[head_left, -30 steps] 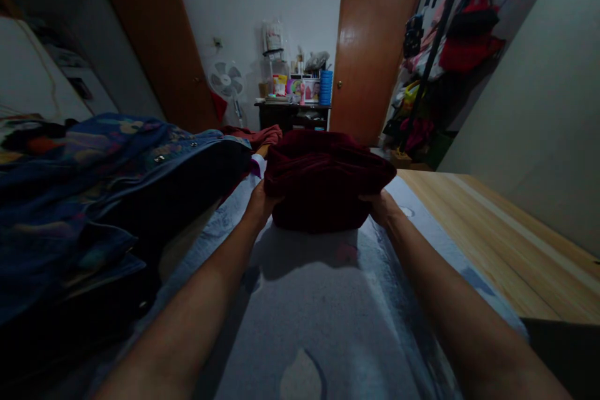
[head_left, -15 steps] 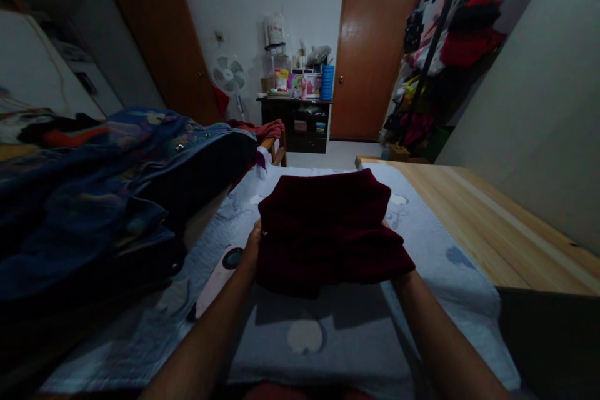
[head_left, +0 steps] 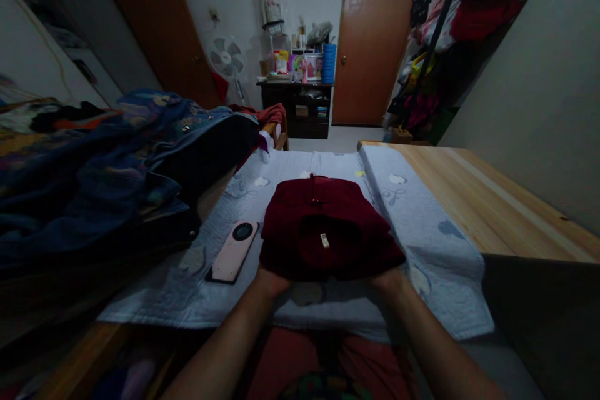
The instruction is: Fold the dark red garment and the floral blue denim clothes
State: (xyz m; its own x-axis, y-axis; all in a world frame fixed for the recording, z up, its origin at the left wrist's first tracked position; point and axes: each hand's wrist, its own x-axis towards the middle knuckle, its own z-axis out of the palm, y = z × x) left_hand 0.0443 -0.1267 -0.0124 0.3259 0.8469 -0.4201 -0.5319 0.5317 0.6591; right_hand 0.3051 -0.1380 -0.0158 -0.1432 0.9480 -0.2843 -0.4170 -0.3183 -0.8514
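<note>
A folded maroon top (head_left: 337, 200) lies across both my hands, over the pale blue patterned cloth. Its neck opening, with a small white label inside, faces up. My left hand (head_left: 274, 281) is under the near left corner of the top, fingers hidden beneath the fabric. At the near right corner, my right hand (head_left: 388, 280) supports it the same way, fingers also out of sight. A pink phone (head_left: 233, 255) with a round black camera ring rests on the cloth left of the top.
The blue cloth (head_left: 440, 275) covers the surface before me, beside a light wooden board (head_left: 478, 200) on the right. Denim clothes (head_left: 94, 194) are heaped at left. A fan (head_left: 228, 57) and a dark cabinet (head_left: 295, 122) stand against the far wall.
The maroon top has been turned so that its neck opening and label now show, and it sits lower. My hands moved toward its near corners. The phone is now fully uncovered.
</note>
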